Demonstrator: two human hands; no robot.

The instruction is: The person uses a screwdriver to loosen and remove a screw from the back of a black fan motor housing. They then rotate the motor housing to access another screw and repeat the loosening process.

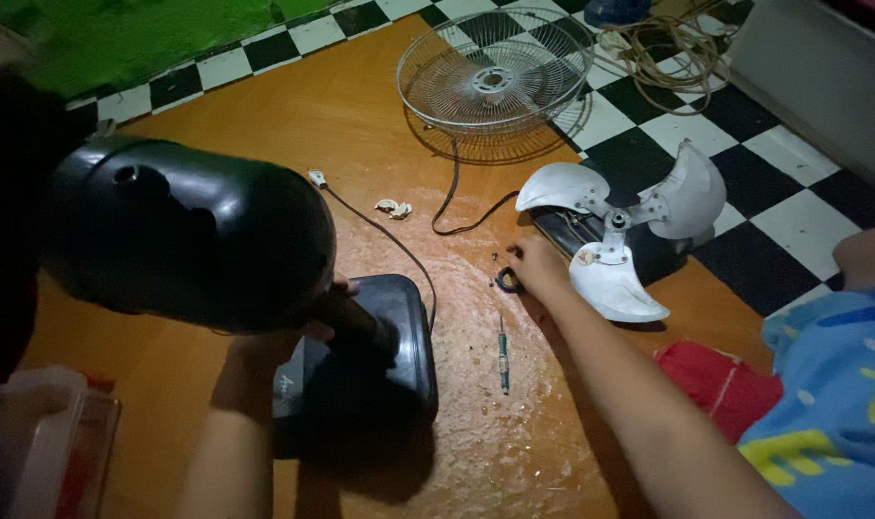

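Now the left hand (334, 288) grips the neck of the black fan body (187, 235) above its base (399, 336). Meanwhile the right hand (537, 264) rests on the wooden floor (293, 106), fingertips closed on a small dark ring (507, 280) — just beside the white blade (615, 231) and near a screwdriver (503, 351).

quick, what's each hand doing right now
Left hand: mostly hidden behind the black fan motor housing; grip cannot be told.
Right hand: fingers curled on a small dark ring.

The fan's motor housing (183, 240) is glossy black plastic. Its base (399, 336) is smooth black plastic too. Beyond the base sit a shiny wire metal grille (495, 77) and smooth white plastic blades (615, 226). The orange floor (293, 106) looks scuffed near the base.
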